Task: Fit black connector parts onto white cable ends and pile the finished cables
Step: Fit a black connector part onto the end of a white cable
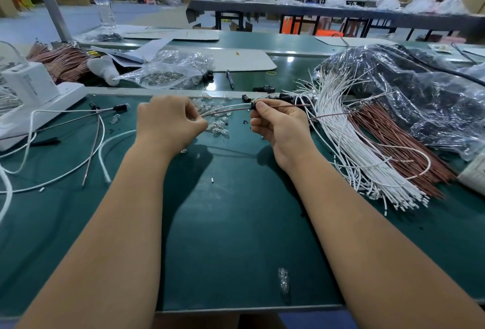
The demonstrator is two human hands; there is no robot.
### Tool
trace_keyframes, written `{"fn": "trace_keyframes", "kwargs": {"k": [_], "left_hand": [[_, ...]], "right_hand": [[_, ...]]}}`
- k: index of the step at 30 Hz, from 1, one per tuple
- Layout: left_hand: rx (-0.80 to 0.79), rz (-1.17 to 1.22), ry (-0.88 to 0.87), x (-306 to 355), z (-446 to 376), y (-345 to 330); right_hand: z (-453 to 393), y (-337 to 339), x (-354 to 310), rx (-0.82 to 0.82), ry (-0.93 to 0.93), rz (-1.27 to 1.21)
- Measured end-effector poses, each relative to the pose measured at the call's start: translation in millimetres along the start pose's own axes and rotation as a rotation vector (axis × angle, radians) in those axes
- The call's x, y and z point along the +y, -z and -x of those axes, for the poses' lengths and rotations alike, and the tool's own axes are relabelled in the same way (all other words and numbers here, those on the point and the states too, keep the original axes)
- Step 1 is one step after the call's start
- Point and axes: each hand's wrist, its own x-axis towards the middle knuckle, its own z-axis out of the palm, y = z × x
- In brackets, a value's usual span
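My right hand pinches a small black connector part between thumb and forefinger above the green table. Thin wires, one white and one brown, run from the connector leftwards into my left hand, which pinches their other end. A brown wire sticks out to the right of the connector. Loose black connector parts lie just behind my right hand. A big bundle of white cables lies to the right, with brown cables beside it.
Small clear bulbs lie scattered between my hands. Finished cables with black ends lie at the left near a white device. A plastic bag of black parts fills the right. A pen and a bulb bag lie behind.
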Motion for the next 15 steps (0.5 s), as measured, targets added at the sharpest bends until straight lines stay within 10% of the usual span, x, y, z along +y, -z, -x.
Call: {"fn": "trace_keyframes", "kwargs": {"k": [15], "left_hand": [[-0.015, 0.286, -0.339, 25.8, 6.2, -15.2]], "right_hand": [[4.4, -3.9, 2.9, -0.195, 0.032, 0.243]]}}
